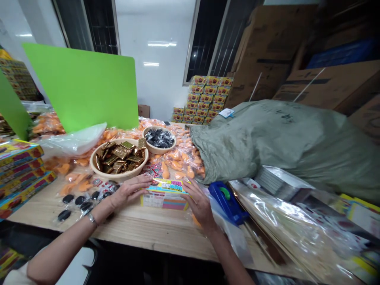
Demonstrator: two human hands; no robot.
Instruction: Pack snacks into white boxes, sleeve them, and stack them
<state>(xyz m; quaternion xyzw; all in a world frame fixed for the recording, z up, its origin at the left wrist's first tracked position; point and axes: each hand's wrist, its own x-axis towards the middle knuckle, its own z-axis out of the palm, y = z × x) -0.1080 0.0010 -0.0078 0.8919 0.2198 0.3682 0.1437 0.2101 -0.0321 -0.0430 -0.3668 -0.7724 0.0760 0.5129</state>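
A small colourful printed box point(164, 194) lies on the wooden table point(142, 227) in front of me. My left hand point(129, 190) rests against its left end, fingers stretched out flat. My right hand point(198, 202) presses on its right end, fingers extended along the side. Both hands touch the box together. A watch sits on my left wrist.
A bowl of gold-wrapped pieces point(120, 158) and a bowl of black pieces point(159, 139) stand behind the box among orange packets. A blue tape dispenser point(227, 200), clear bags and a big grey sack point(282, 138) fill the right. Stacked colourful boxes point(20, 174) and a green board point(83, 87) are left.
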